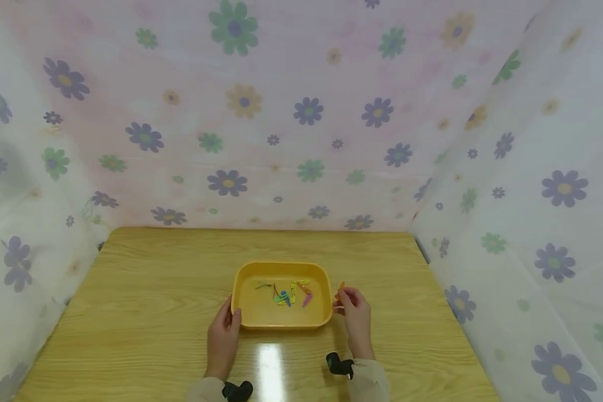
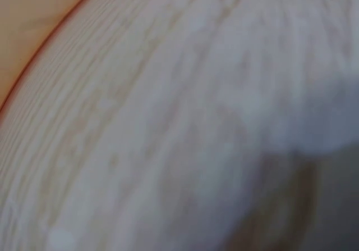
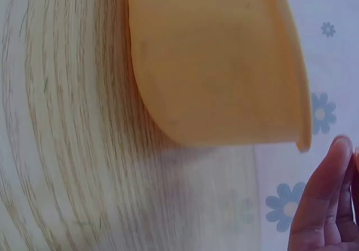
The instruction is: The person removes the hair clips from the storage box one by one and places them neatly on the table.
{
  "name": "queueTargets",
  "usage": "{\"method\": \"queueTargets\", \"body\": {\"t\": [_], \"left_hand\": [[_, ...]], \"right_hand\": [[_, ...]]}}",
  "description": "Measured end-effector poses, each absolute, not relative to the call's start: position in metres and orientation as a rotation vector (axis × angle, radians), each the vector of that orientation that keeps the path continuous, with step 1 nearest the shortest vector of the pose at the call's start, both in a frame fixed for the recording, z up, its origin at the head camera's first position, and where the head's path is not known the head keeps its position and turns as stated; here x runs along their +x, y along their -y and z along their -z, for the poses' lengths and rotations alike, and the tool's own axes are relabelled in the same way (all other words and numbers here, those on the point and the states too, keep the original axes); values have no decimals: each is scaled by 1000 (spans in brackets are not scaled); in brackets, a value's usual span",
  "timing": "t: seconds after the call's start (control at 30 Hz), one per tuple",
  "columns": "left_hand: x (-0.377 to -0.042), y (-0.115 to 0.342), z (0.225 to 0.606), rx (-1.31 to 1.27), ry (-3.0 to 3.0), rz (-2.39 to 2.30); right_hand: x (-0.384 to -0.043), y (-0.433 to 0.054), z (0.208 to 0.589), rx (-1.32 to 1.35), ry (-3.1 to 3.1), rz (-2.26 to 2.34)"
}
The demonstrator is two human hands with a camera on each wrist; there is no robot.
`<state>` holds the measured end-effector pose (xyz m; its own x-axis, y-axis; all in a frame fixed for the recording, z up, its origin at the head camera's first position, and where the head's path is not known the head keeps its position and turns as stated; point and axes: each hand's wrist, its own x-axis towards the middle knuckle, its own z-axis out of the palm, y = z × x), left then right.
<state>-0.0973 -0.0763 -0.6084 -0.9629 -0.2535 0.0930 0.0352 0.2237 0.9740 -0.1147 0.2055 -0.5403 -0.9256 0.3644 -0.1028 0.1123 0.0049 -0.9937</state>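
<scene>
A yellow tray with rounded corners sits on the wooden table. My left hand grips its left side, thumb at the rim and fingers along the outer wall. Just past the tray's right wall, my right hand pinches a small, slim orange piece between thumb and fingertips; its exact kind is too small to tell. Inside the tray lie several small, slim coloured pieces, among them a pink one, a yellow one and a blue one. In the right wrist view the tray's outer wall stands beside the right hand.
Wooden tabletop surrounds the tray. Flowered cloth hangs behind the table and along both sides. Black wrist devices sit at both cuffs. The left wrist view is blurred, mostly wood grain with a tray corner at upper left.
</scene>
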Motion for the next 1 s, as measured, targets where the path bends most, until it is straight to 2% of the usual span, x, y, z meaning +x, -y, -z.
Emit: {"method": "queueTargets", "body": {"t": [0.6,1.0], "left_hand": [[-101,76,613,163,2244,1837],[-100,75,613,160,2242,1845]], "right_hand": [[-128,-228,581,-619,2229,-2027],[-139,-247,589,-726,2310,-1988]]}}
